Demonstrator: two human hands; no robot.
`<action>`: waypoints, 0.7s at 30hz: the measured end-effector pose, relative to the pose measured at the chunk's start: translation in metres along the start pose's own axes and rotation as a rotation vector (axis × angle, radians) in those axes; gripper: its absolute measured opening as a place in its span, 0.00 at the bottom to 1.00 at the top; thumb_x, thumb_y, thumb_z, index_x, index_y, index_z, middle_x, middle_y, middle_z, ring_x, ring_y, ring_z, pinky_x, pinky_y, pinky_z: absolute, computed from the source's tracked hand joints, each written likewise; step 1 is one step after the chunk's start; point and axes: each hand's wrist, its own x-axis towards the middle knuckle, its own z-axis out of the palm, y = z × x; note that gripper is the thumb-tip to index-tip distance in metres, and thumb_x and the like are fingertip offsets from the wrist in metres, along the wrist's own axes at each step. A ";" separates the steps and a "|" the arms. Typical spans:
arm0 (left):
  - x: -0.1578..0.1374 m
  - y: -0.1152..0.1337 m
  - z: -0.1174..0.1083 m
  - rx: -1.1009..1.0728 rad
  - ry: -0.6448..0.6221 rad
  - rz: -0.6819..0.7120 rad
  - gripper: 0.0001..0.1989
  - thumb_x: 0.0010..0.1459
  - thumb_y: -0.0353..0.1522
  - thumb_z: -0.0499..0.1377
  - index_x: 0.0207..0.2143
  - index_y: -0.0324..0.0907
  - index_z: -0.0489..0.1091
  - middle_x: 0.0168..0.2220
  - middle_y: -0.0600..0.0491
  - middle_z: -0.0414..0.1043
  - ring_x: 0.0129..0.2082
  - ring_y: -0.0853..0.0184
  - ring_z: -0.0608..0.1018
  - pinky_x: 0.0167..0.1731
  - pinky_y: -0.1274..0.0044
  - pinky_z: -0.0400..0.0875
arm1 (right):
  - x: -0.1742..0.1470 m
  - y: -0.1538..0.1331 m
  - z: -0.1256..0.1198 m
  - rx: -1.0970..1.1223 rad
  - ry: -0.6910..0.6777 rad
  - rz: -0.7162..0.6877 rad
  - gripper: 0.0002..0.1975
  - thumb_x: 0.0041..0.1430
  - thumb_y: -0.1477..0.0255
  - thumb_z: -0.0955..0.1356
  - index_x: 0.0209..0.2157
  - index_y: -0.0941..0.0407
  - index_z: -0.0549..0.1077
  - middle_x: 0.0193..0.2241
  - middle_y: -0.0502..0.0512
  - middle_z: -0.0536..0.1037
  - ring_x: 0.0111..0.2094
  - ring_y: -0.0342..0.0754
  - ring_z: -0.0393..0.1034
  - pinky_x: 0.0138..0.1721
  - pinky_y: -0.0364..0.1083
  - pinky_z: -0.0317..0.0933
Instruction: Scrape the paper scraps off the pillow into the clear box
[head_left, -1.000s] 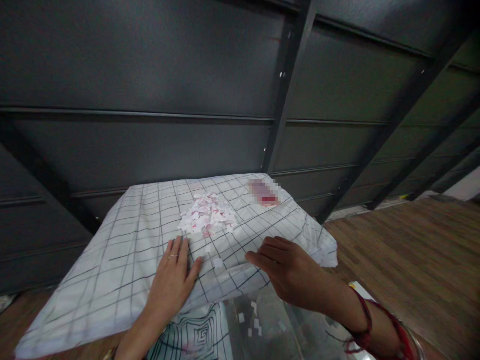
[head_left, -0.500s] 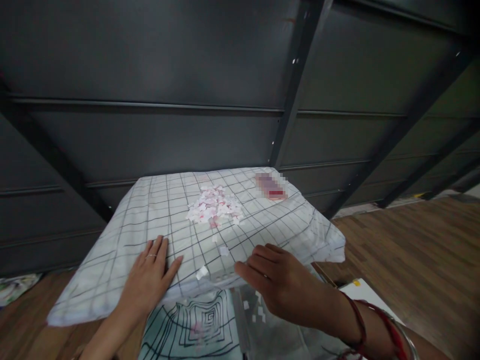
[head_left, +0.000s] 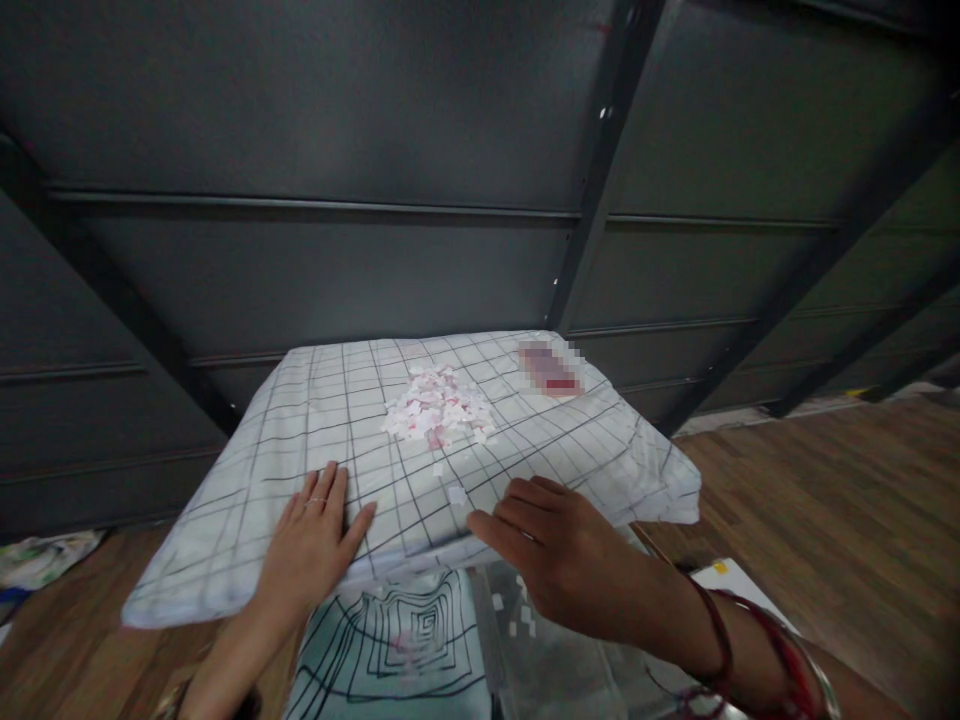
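My left hand [head_left: 319, 530] lies flat, fingers spread, on a white checked cloth [head_left: 277, 430] near its front edge. A ring is on one finger. My right hand [head_left: 551, 545] is closed, fingers curled, over the front edge; what it holds, if anything, is hidden. Below it sits a clear plastic container [head_left: 555, 660] with several small paper bits [head_left: 521, 620] inside. A heap of small white and pink paper pieces [head_left: 439, 405] lies mid-cloth. One loose paper piece [head_left: 457, 496] lies between the heap and my right hand.
A blurred-out reddish object [head_left: 551, 370] lies at the cloth's back right. Dark metal panels [head_left: 322, 280] rise behind. A pale green cloth with black lines [head_left: 397, 640] is below the front edge. A white board [head_left: 739, 590] stands at right, over wooden floor [head_left: 810, 480].
A paper piece at the cloth's front edge is no longer there. My right hand has shifted slightly against the cloth; my left hand stays flat. The whole view has moved a little.
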 end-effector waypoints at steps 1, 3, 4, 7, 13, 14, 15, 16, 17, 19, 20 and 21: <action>0.000 0.001 0.000 0.010 -0.006 -0.013 0.30 0.59 0.48 0.43 0.56 0.38 0.62 0.60 0.42 0.61 0.62 0.51 0.58 0.57 0.59 0.56 | -0.001 0.000 -0.003 0.009 -0.003 0.002 0.15 0.51 0.86 0.59 0.38 0.61 0.70 0.24 0.51 0.71 0.28 0.45 0.62 0.29 0.45 0.58; 0.000 0.002 -0.002 0.035 -0.022 -0.038 0.33 0.59 0.48 0.42 0.57 0.35 0.60 0.61 0.40 0.59 0.63 0.52 0.57 0.58 0.61 0.55 | -0.006 0.003 -0.008 0.003 0.007 0.007 0.16 0.51 0.86 0.59 0.40 0.62 0.70 0.25 0.52 0.72 0.28 0.45 0.62 0.29 0.45 0.59; 0.000 0.002 -0.002 0.047 -0.034 -0.044 0.34 0.59 0.48 0.41 0.57 0.32 0.60 0.61 0.39 0.59 0.63 0.52 0.57 0.59 0.61 0.54 | -0.009 0.006 -0.009 -0.015 0.020 0.016 0.16 0.51 0.86 0.59 0.40 0.62 0.70 0.25 0.52 0.72 0.29 0.45 0.62 0.30 0.45 0.59; 0.001 0.005 -0.006 0.071 -0.075 -0.058 0.35 0.59 0.47 0.41 0.58 0.29 0.59 0.61 0.36 0.57 0.63 0.50 0.56 0.59 0.61 0.54 | -0.017 0.024 -0.010 -0.118 0.047 0.062 0.17 0.50 0.86 0.59 0.41 0.63 0.70 0.27 0.55 0.74 0.30 0.46 0.63 0.31 0.46 0.60; 0.018 0.028 -0.006 0.027 -0.010 0.020 0.32 0.60 0.45 0.44 0.58 0.32 0.60 0.63 0.36 0.55 0.63 0.46 0.56 0.58 0.56 0.55 | -0.028 0.048 -0.005 -0.204 -0.013 0.054 0.18 0.51 0.86 0.59 0.42 0.63 0.71 0.27 0.56 0.74 0.30 0.45 0.62 0.33 0.46 0.62; 0.022 0.033 -0.004 -0.010 0.005 0.062 0.32 0.60 0.46 0.45 0.58 0.32 0.60 0.63 0.36 0.54 0.63 0.47 0.55 0.58 0.56 0.56 | -0.029 0.049 -0.004 -0.204 -0.026 0.052 0.18 0.51 0.86 0.59 0.42 0.63 0.71 0.27 0.56 0.74 0.30 0.45 0.62 0.33 0.46 0.62; 0.026 0.038 -0.002 -0.050 0.020 0.102 0.32 0.60 0.47 0.45 0.58 0.33 0.59 0.63 0.36 0.54 0.64 0.48 0.55 0.58 0.56 0.56 | -0.030 0.049 -0.003 -0.205 -0.036 0.052 0.18 0.52 0.85 0.59 0.42 0.63 0.71 0.27 0.56 0.74 0.30 0.46 0.62 0.33 0.46 0.62; 0.030 0.043 0.000 -0.087 0.031 0.139 0.32 0.61 0.47 0.45 0.59 0.34 0.58 0.63 0.37 0.53 0.64 0.49 0.54 0.58 0.56 0.57 | -0.030 0.050 -0.001 -0.206 -0.046 0.053 0.18 0.52 0.85 0.59 0.42 0.63 0.72 0.28 0.56 0.74 0.30 0.46 0.62 0.33 0.47 0.62; 0.033 0.047 0.002 -0.124 0.032 0.169 0.32 0.61 0.47 0.45 0.59 0.34 0.57 0.64 0.37 0.53 0.64 0.50 0.53 0.58 0.57 0.57 | -0.031 0.050 0.000 -0.203 -0.052 0.055 0.18 0.52 0.85 0.59 0.42 0.63 0.72 0.28 0.57 0.74 0.30 0.46 0.63 0.33 0.47 0.62; 0.038 0.052 0.006 -0.185 0.017 0.207 0.32 0.61 0.47 0.45 0.60 0.35 0.56 0.64 0.38 0.52 0.65 0.51 0.50 0.59 0.57 0.56 | -0.030 0.051 0.003 -0.188 -0.054 0.066 0.18 0.51 0.86 0.59 0.42 0.63 0.71 0.28 0.56 0.74 0.30 0.46 0.63 0.33 0.47 0.62; 0.038 0.052 0.007 -0.209 0.003 0.220 0.32 0.61 0.46 0.46 0.61 0.36 0.55 0.64 0.39 0.52 0.65 0.51 0.49 0.59 0.57 0.56 | -0.030 0.052 0.005 -0.180 -0.047 0.071 0.18 0.51 0.86 0.59 0.42 0.63 0.71 0.28 0.56 0.74 0.30 0.46 0.63 0.33 0.47 0.62; 0.038 0.052 0.007 -0.229 -0.009 0.231 0.32 0.61 0.46 0.46 0.61 0.37 0.54 0.65 0.40 0.51 0.66 0.52 0.48 0.59 0.57 0.55 | -0.029 0.053 0.006 -0.174 -0.038 0.071 0.18 0.51 0.86 0.59 0.42 0.63 0.71 0.28 0.56 0.74 0.30 0.45 0.63 0.33 0.47 0.62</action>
